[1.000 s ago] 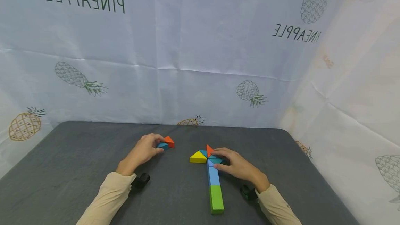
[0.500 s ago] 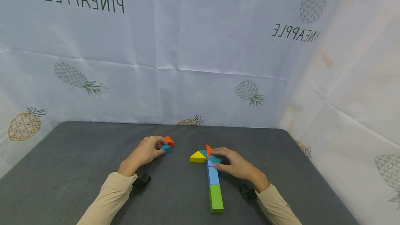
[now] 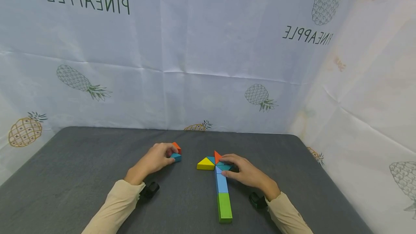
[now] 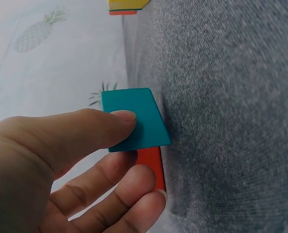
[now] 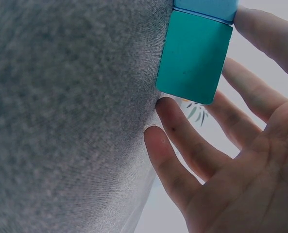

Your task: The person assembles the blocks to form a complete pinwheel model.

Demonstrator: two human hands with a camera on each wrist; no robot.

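Observation:
My left hand (image 3: 159,157) pinches a teal-blue triangular block (image 4: 134,107) between thumb and fingers, close over the table. Just behind it stands an orange triangular block (image 3: 177,146), partly covered by the fingers in the left wrist view. My right hand (image 3: 248,170) rests at the right side of a flat arrangement of blocks. Its thumb touches the light blue part, and its relaxed fingers reach past a teal triangular block (image 5: 194,56) toward an orange pointed block (image 3: 217,156). A yellow triangular block (image 3: 206,164) sits at the arrangement's left, beside a small blue one (image 3: 211,159).
Below the triangles runs a stem of a light blue block (image 3: 222,183) and a green block (image 3: 225,207). All lie on a dark grey table (image 3: 182,205). A pale cloth (image 3: 208,53) with pineapple prints hangs behind it.
My left hand has moved slightly right and toward me with the blue triangular block, bringing it in front of the orange one. My right hand and the arrangement have stayed still.

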